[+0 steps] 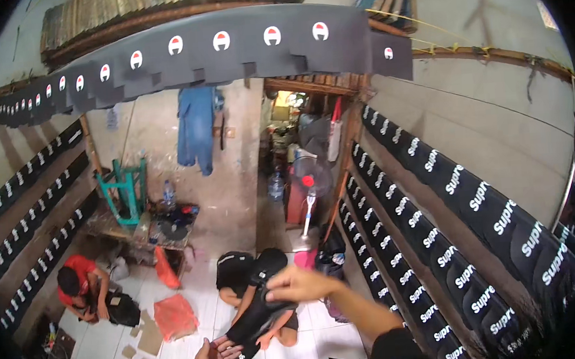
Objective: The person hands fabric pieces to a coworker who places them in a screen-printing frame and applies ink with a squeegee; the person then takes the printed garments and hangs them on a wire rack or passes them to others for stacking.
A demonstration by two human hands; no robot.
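My right hand (288, 286), raised in front of me at the centre, pinches the upper end of a black fabric piece (263, 308) that hangs slantwise down to the left. My left hand (216, 358) is lower, palm up, with its fingers stretched out at the fabric's lower end; whether they touch it I cannot tell. Just below and behind the fabric a person in black (234, 270) crouches on the tiles, partly hidden by the fabric and my right hand.
A person in red (81, 280) squats at left near orange plastic (174, 317) and cardboard scraps (148, 336). Printed black strips line the side walls (460, 261) and hang overhead (252, 55). A green stool (121, 191) stands on a bench near a doorway with a fan (314, 177).
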